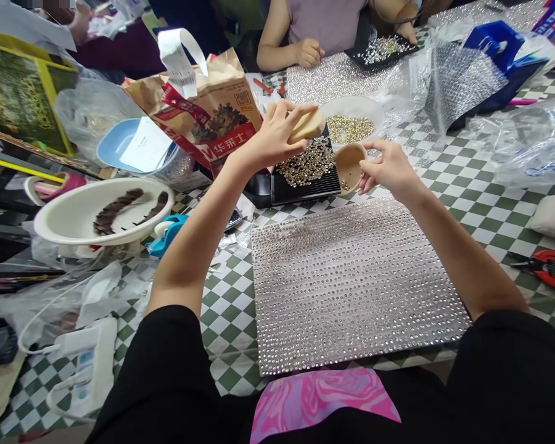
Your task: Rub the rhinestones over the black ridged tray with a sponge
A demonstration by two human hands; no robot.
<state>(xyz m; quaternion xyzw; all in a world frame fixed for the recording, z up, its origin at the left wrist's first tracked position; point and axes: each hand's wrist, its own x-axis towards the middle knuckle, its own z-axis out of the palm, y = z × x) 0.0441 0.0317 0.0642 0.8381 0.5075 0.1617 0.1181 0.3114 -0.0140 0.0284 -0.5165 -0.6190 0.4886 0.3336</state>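
Observation:
My left hand [277, 132] grips a tan oval block [308, 125] above a black ridged tray [312, 185] heaped with gold rhinestones [308, 161]. Just to the right, my right hand [388, 169] holds a small tan cup [349, 163] tipped on its side at the tray's edge. In front of me lies a large sheet studded with rows of clear rhinestones [351, 283] on the green checked tablecloth [467, 179].
A white bowl of gold stones [351, 117] sits behind the tray. A brown paper bag [203, 111], a blue bowl [120, 145] and a white basin [87, 213] stand left. Red cutters [546, 265] lie right. Across the table another person's hand [308, 52] works.

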